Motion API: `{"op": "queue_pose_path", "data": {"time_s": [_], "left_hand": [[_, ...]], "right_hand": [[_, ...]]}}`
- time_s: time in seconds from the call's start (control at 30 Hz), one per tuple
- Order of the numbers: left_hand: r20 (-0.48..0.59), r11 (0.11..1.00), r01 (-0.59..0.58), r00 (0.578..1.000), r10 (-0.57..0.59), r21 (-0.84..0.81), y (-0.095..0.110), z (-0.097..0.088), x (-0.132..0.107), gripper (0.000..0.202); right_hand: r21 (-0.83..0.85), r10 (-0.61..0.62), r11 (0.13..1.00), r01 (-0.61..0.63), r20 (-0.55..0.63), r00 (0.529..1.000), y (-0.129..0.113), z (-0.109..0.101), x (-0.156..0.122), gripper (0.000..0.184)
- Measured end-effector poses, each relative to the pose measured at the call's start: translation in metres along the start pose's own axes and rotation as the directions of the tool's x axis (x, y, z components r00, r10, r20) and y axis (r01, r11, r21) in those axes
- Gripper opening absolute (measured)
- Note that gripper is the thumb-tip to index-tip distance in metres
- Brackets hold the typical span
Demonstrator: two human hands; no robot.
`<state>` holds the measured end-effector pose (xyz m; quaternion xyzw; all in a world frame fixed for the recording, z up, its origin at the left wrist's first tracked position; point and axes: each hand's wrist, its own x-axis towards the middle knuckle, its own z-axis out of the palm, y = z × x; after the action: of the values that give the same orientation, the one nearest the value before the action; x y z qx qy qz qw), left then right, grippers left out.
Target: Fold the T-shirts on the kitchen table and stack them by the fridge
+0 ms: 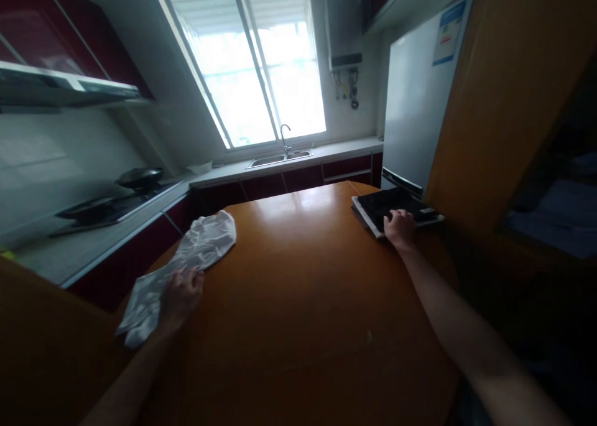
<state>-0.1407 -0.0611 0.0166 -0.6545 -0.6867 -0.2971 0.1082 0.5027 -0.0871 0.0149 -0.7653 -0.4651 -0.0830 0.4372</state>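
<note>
On the left side of the wooden table [298,277], a crumpled white cloth or thin bag [209,236] lies stretched out along the edge. My left hand [181,294] rests at its near right side, fingers apart and touching it; the material does not look gripped. To the right, a stack of flat things holds a black, folder-like or cloth-like item [387,203] on top, over a white-edged flat piece [370,222]. My right hand [400,224] lies on the front of this stack, its fingers loosely bent over the black item. What the stack is made of is too dark to tell.
Behind the table runs a counter with a sink [280,159] and a faucet [284,137] under the window. A stove with a dark pan [140,176] is at left. A fridge [415,96] stands close behind the stack, beside a wooden panel [485,102].
</note>
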Motion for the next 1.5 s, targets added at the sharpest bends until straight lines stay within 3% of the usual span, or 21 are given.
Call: {"op": "queue_pose_path", "data": {"time_s": [0.1,0.17,0.27,0.37,0.4,0.43,0.5,0.53,0.57,0.6,0.67,0.73,0.87,1.03,1.13,1.2,1.27,1.33,1.43,1.47,1.5], "left_hand": [[0.054,0.977,-0.173,0.982,0.181,-0.121,0.051,0.007,-0.013,0.046],[0.069,0.946,-0.212,0.969,0.235,-0.245,0.087,0.011,-0.025,0.043],[0.07,0.887,-0.222,0.96,0.272,-0.405,0.131,0.013,-0.042,0.039],[0.064,0.849,-0.194,0.964,0.257,-0.492,0.15,0.011,-0.054,0.035],[0.061,0.843,-0.172,0.97,0.235,-0.509,0.152,0.01,-0.056,0.034],[0.058,0.839,-0.144,0.977,0.204,-0.525,0.152,0.008,-0.058,0.033],[0.059,0.825,-0.075,0.99,0.13,-0.56,0.15,0.004,-0.061,0.031],[0.069,0.813,-0.041,0.993,0.099,-0.581,0.15,0.002,-0.063,0.031],[0.085,0.799,-0.013,0.993,0.08,-0.602,0.15,0.001,-0.064,0.03],[0.108,0.785,0.005,0.991,0.079,-0.619,0.15,0.0,-0.066,0.03],[0.183,0.769,0.009,0.973,0.141,-0.64,0.153,-0.001,-0.07,0.031],[0.251,0.771,-0.046,0.932,0.262,-0.635,0.157,0.0,-0.075,0.031],[0.286,0.792,-0.235,0.844,0.454,-0.563,0.163,0.001,-0.084,0.022],[0.218,0.764,-0.346,0.821,0.528,-0.544,0.17,-0.007,-0.093,0.008],[0.263,0.734,-0.296,0.799,0.541,-0.611,0.176,-0.014,-0.098,0.02],[0.301,0.746,-0.255,0.798,0.521,-0.616,0.18,-0.02,-0.102,0.034],[0.362,0.783,-0.234,0.786,0.501,-0.576,0.184,-0.025,-0.106,0.062],[0.431,0.819,-0.246,0.752,0.499,-0.519,0.189,-0.03,-0.11,0.083],[0.482,0.814,-0.332,0.676,0.557,-0.476,0.195,-0.037,-0.116,0.056],[0.489,0.806,-0.362,0.654,0.577,-0.468,0.197,-0.039,-0.118,0.042],[0.501,0.803,-0.382,0.635,0.588,-0.457,0.198,-0.041,-0.118,0.032]], "right_hand": [[-0.015,0.006,1.0,-0.006,0.004,1.0,0.006,-0.006,0.004,0.02],[-0.013,-0.011,1.0,0.011,-0.01,1.0,-0.004,-0.012,0.007,0.022],[0.065,-0.101,0.993,0.102,-0.014,0.995,-0.038,-0.026,-0.001,0.02],[0.35,-0.302,0.901,0.256,0.083,0.95,-0.089,-0.04,-0.04,0.015],[0.463,-0.389,0.842,0.277,0.164,0.906,-0.107,-0.045,-0.059,0.014],[0.578,-0.496,0.768,0.275,0.267,0.826,-0.123,-0.049,-0.079,0.014],[0.785,-0.731,0.595,0.173,0.439,0.522,-0.146,-0.056,-0.115,0.017],[0.83,-0.789,0.545,0.119,0.46,0.408,-0.151,-0.057,-0.129,0.019],[0.847,-0.812,0.522,0.102,0.457,0.363,-0.153,-0.056,-0.137,0.019],[0.843,-0.811,0.523,0.128,0.445,0.38,-0.152,-0.052,-0.141,0.02],[0.772,-0.76,0.577,0.266,0.389,0.52,-0.142,-0.039,-0.137,0.022],[0.659,-0.724,0.64,0.395,0.345,0.598,-0.128,-0.02,-0.125,0.025],[0.387,-0.665,0.746,0.542,0.47,0.581,-0.107,0.005,-0.107,0.029],[0.113,-0.496,0.828,0.55,0.606,0.622,-0.109,-0.002,-0.108,0.015],[0.256,-0.502,0.859,0.443,0.59,0.632,-0.117,-0.013,-0.11,0.007],[0.476,-0.592,0.802,0.361,0.551,0.588,-0.123,-0.022,-0.112,0.004],[0.689,-0.693,0.69,0.223,0.539,0.479,-0.127,-0.033,-0.113,0.007],[0.785,-0.76,0.619,0.014,0.595,0.261,-0.129,-0.046,-0.113,0.019],[0.719,-0.748,0.664,-0.205,0.642,-0.168,-0.129,-0.066,-0.113,0.031],[0.682,-0.723,0.691,-0.24,0.637,-0.268,-0.129,-0.071,-0.113,0.035],[0.654,-0.706,0.707,-0.268,0.632,-0.32,-0.129,-0.074,-0.113,0.039]]}}
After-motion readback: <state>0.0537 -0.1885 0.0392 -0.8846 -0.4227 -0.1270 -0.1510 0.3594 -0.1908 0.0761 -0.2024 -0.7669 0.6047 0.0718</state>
